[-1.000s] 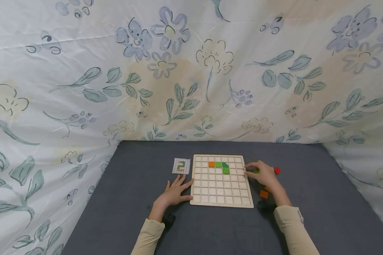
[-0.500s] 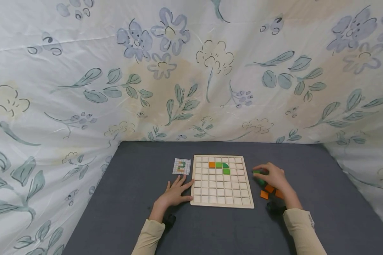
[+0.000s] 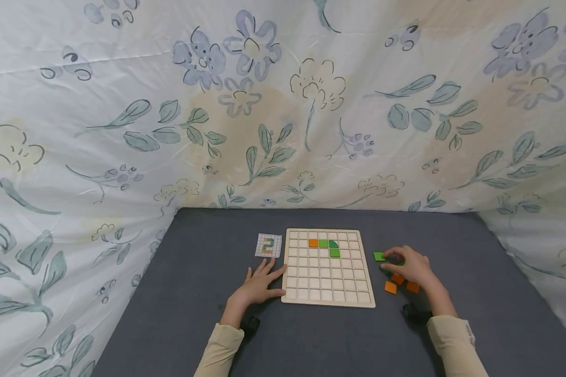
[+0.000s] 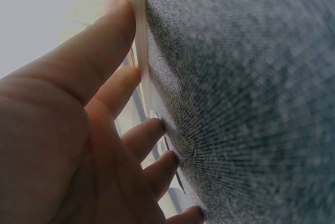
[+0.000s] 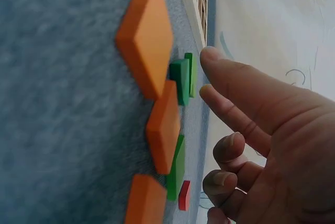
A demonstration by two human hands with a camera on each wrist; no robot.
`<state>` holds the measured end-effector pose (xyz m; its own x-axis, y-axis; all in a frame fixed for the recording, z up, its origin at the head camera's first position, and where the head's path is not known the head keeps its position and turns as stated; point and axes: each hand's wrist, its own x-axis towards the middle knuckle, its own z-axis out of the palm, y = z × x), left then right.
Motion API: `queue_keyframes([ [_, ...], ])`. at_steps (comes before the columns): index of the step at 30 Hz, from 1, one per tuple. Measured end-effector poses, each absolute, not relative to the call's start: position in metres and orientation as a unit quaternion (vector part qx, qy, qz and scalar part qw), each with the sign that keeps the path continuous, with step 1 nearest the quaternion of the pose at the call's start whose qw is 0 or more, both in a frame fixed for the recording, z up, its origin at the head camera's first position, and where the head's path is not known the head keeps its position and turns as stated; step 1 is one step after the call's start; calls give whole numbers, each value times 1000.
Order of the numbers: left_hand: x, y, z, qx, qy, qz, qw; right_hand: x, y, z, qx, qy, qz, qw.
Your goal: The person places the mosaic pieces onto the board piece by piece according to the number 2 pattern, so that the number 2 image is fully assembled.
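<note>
My left hand lies with fingers spread at the left edge of a wooden grid board, thumb and index fingertip against its rim. In the board's upper part sit an orange square tile, a light green square, a dark green rounded piece and another green square below it. Right of the board, my right hand hovers over loose tiles, thumb and index finger apart with nothing between them. Nearest its fingertips are a light green tile and a dark green piece.
Several orange tiles lie below my right hand. The right wrist view also shows another green piece and a small red piece beyond them. A printed pattern card lies left of the board. Floral cloth hangs behind the dark table.
My right hand has moved right from the board's edge, come to the loose tiles and let go of a light green tile there. The left hand stays put.
</note>
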<state>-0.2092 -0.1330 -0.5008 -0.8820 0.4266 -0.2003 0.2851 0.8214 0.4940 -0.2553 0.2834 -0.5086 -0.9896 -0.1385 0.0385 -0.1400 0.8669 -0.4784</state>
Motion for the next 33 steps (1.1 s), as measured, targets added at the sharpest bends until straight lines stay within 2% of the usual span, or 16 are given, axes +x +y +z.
queue_keyframes([
  [17, -210, -132, -503, 184, 945, 226, 151, -241, 288, -511, 69, -965, 254, -19],
  [33, -208, -132, -498, 189, 940, 240, 152, -242, 284, -515, 56, -968, 246, 10],
])
